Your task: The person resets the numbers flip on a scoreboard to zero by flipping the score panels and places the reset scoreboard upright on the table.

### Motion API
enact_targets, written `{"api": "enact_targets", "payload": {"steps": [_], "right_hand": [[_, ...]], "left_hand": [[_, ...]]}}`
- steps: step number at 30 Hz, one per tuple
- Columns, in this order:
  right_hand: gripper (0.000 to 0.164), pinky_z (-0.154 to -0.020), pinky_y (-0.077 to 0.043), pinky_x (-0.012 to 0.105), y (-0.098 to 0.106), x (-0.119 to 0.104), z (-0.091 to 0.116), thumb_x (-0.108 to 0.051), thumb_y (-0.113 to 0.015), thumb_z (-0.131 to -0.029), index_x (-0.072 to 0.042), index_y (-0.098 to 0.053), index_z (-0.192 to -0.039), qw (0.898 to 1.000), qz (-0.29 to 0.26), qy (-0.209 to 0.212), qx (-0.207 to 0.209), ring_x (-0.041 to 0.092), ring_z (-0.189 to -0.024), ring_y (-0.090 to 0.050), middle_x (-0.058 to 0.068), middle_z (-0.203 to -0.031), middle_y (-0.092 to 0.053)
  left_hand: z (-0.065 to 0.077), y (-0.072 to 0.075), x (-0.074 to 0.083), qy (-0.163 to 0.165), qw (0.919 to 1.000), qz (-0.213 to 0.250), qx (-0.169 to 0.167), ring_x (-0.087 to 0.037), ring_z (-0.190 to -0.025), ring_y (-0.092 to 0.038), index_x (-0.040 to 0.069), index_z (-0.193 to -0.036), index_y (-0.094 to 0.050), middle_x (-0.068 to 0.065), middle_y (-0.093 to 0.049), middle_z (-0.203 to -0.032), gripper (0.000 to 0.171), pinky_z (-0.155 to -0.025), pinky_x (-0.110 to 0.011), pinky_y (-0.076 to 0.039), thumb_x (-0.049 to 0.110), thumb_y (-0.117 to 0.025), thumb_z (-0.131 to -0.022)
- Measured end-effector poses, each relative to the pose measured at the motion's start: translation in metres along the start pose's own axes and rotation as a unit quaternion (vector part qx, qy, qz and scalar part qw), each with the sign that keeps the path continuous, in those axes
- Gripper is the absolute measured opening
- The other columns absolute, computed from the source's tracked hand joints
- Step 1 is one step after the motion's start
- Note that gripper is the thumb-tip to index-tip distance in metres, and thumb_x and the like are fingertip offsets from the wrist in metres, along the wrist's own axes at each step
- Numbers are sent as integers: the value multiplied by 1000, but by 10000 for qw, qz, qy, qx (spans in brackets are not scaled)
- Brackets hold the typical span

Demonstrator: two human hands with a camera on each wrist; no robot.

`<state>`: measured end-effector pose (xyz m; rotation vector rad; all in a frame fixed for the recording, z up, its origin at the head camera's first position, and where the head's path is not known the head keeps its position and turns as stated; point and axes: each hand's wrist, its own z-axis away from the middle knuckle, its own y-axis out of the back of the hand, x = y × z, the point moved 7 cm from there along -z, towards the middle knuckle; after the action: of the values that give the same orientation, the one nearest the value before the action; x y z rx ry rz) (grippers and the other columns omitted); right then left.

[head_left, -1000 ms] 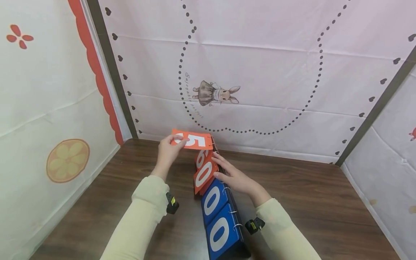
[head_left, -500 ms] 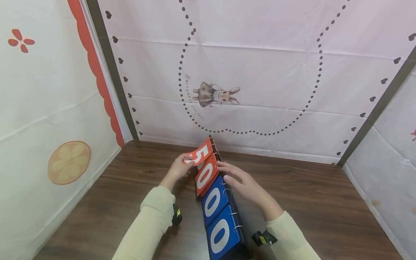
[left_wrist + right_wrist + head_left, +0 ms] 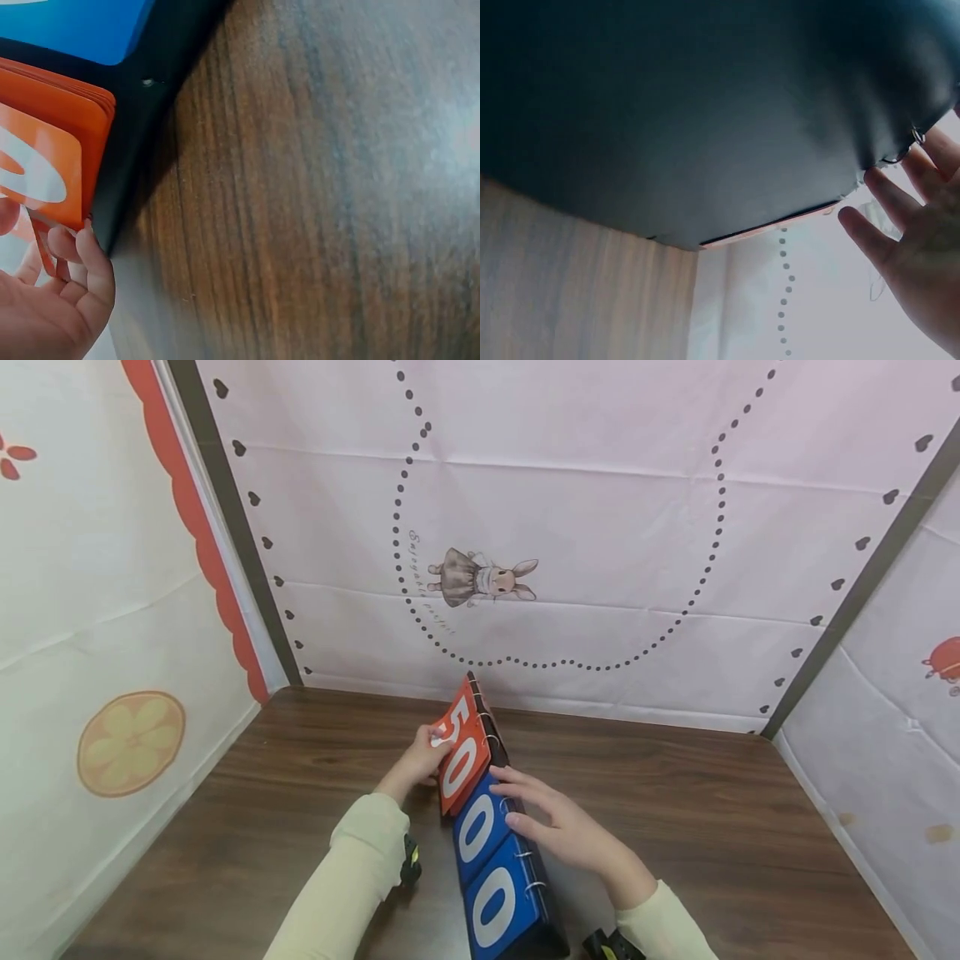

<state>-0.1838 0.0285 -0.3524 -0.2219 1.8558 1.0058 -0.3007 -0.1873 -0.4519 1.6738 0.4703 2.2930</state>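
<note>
A tabletop flip scoreboard (image 3: 551,935) stands like a tent, with red number cards at its far end and blue ones nearer. My left hand (image 3: 415,764) pinches the lower edge of the far red 5 card (image 3: 459,714); its fingers curl there in the left wrist view as well. Beside that card lies a red 0 card (image 3: 459,768). Two blue 0 cards (image 3: 493,906) hang on metal rings. My right hand (image 3: 566,827) has its fingers extended along the top edge near the rings. The right wrist view has the dark back panel (image 3: 667,112) next to those fingers.
The board stands on a dark wood-grain table (image 3: 300,827). A printed cloth backdrop (image 3: 600,527) rises behind, with more cloth at the left side (image 3: 90,610) and right side (image 3: 885,735).
My left hand has brought the red 5 card down from raised to lying against the board, over the 6. The right hand has slid nearer, from the red cards to the blue.
</note>
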Motion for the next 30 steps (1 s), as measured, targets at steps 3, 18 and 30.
{"api": "enact_targets", "payload": {"steps": [3, 18, 30], "right_hand": [[39, -102, -27, 58, -2, 1, 1, -26, -49, -96, -13, -50, -133, 9999, -77, -8, 64, 18, -136, -25, -11, -146, -32], [40, -102, -23, 61, -6, 6, 2, -20, -47, -97, -11, -47, -136, 9987, -465, 138, 137, 19, -138, -19, -8, -148, -30], [39, -102, -21, 63, -8, 9, 3, -18, -47, -97, -12, -47, -135, 9973, -613, 266, 298, 19, -139, -18, -7, -149, -29]], "left_hand": [[1, -2, 0, 74, 9999, 106, -94, -28, -80, -52, 13, -128, -30, -23, -41, -120, 40, -66, -38, -54, 28, -49, -96], [10, 7, 5, 213, 9933, -931, -646, -26, -78, -58, 18, -139, -35, -18, -49, -121, 53, -62, -35, -52, 46, -44, -95], [13, 27, 165, -1934, 9423, -2703, -409, -34, -122, -39, 9, -135, -37, -19, -39, -135, 44, -97, -51, -36, 25, -48, -95]]}}
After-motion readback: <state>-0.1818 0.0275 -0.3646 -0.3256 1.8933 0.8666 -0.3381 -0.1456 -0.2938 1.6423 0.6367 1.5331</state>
